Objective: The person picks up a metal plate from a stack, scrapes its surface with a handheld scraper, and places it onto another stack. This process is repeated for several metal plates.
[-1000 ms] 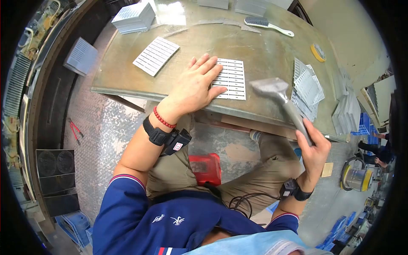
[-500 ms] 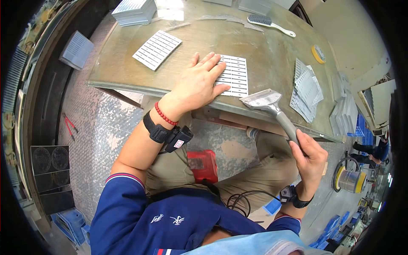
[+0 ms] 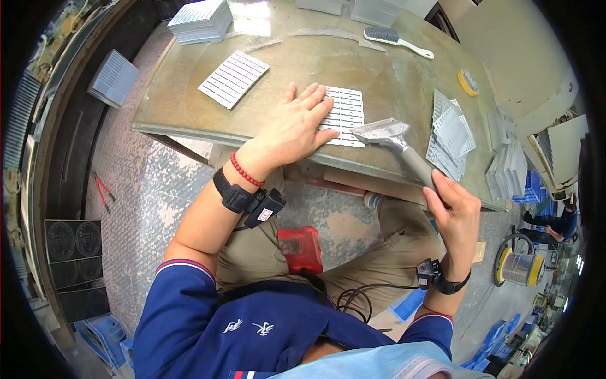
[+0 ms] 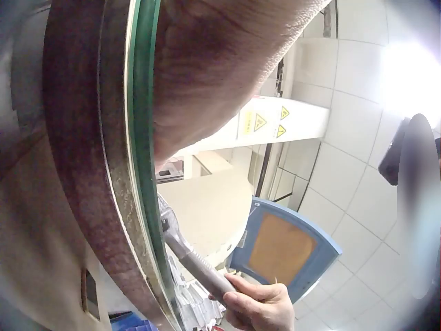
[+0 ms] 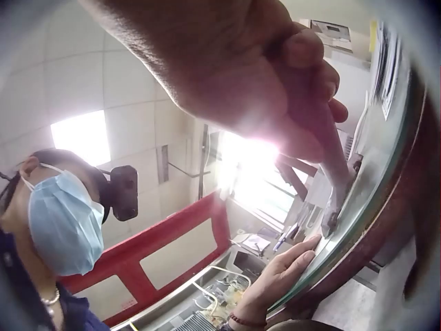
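Note:
My left hand lies flat with its fingers straight, pressing on a white printed sheet near the table's front edge. The sheet carries rows of dark marks, and its left part is hidden under the hand. A wide-bladed metal scraper is gripped by its grey handle in my right hand. Its blade tip overlaps the sheet's near right corner in the head view. From the left wrist, the scraper appears low along the glass edge. The right wrist view shows the right hand's fingers curled round the handle.
Another printed sheet lies to the left. Behind it stands a stack of plates. A brush and a yellow tape roll are farther back. Loose sheets are heaped on the right, beside more stacked plates.
The scraper in my right hand has swung left, from over the bare table to the sheet's near right corner. My left hand stays on the sheet.

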Available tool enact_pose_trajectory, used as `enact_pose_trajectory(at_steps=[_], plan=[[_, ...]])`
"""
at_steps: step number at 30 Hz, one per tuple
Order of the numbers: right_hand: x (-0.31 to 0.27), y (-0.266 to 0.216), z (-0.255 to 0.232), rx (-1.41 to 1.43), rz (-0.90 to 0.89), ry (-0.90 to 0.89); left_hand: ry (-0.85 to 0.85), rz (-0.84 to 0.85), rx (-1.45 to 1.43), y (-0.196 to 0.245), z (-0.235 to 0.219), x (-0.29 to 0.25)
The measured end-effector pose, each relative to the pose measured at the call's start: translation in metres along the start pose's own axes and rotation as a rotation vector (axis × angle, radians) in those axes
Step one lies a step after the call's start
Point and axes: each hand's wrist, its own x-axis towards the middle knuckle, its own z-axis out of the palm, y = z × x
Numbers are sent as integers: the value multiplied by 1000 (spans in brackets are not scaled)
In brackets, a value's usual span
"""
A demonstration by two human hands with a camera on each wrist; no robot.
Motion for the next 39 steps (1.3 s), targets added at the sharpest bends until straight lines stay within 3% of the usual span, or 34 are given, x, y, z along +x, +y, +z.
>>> enact_pose_trajectory(at_steps=[6, 13, 15, 18, 22, 24, 27, 29, 39], plan=[[33, 8, 12, -56, -92, 30, -11, 7, 1, -1, 1, -1], [68, 8, 27, -96, -63, 8, -17, -2, 6, -1, 3, -1], [74, 17, 41, -82, -184, 125, -7, -7, 12, 0, 5, -2], [65, 11, 31, -65, -57, 99, -4, -4, 9, -1, 4, -3], [21, 9, 2, 52, -73, 146, 111, -80, -133, -2, 6, -2], [-2, 1, -18, 27, -3, 23, 109, -106, -84, -5, 8, -3], [-23, 3, -12, 105, -78, 24, 56, -131, 14, -4, 11, -5], [-25, 0, -8, 57, -146, 13, 26, -125, 56, -3, 10, -5], [-9, -11, 5, -18, -87, -7, 0, -113, 84, -4, 11, -5]])
